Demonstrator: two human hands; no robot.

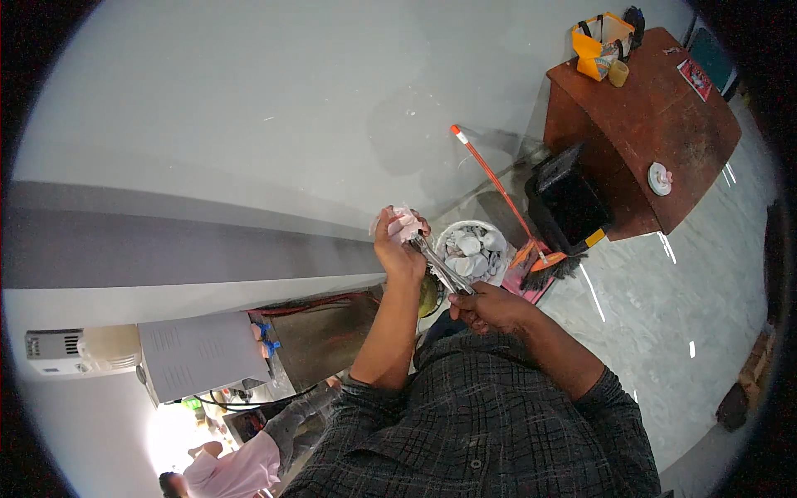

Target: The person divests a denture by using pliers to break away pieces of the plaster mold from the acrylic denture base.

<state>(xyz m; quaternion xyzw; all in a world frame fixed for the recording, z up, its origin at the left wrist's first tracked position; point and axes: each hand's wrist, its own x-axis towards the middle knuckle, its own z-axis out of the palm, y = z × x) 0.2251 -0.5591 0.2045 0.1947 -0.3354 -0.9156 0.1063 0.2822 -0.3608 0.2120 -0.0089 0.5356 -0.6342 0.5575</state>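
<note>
In front of my chest, my left hand (400,259) is raised with its fingers curled around a crumpled, pale pink piece (404,222). My right hand (491,310) grips the near end of a long, shiny metal tool (442,264), whose exact kind I cannot make out. The tool slants up to the left, and its far end meets the pink piece at my left palm. Just beyond the tool, to its right, stands a white bucket (471,223) filled with whitish, rounded chunks (470,246). Part of a greenish round thing (428,295) shows between my forearms.
Right of the bucket are an orange-handled broom (496,178), a pink dustpan (535,288) and a black bin (573,207). A brown desk (639,108) bears a yellow bag (591,60) and a white dish (658,179). A grey cabinet (203,353) and another person (237,473) are at left.
</note>
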